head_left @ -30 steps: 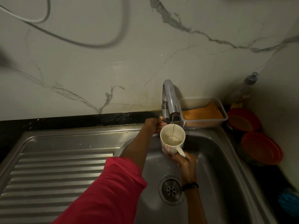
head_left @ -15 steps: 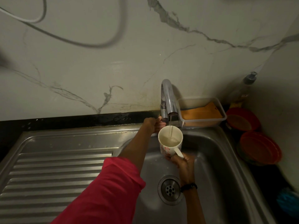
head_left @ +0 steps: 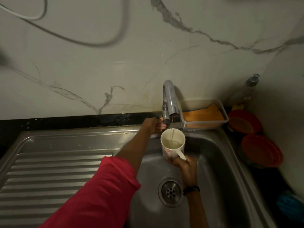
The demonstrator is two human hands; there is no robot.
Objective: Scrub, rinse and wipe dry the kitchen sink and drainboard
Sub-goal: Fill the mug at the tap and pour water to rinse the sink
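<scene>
Head view gives me a dim look down on a steel sink with its ribbed drainboard stretching off to the left. My left hand, on an arm in a red sleeve, reaches across the basin's back left corner and its fingers curl round the base of the chrome tap; I can't make out the handle itself under the hand. My right hand grips the handle of a white mug with a red pattern, held upright over the basin. A thin stream of water falls from the spout into the mug, which is partly full. A dark band sits on the right wrist, just beside the round drain in the basin floor.

Around the sink: a clear plastic tub holding something orange stands on the back rim, touching the right side of the tap. Behind it, in the corner, is a clear bottle with a grey cap. Two red bowls or plates crowd the dark counter just right of the rim, and something blue shows at the lower right edge, too blurred to name. A cable loops across the marbled wall above.

Open room lies mostly to the left over the drainboard; the right side is hemmed in by the side wall and the red dishes.
</scene>
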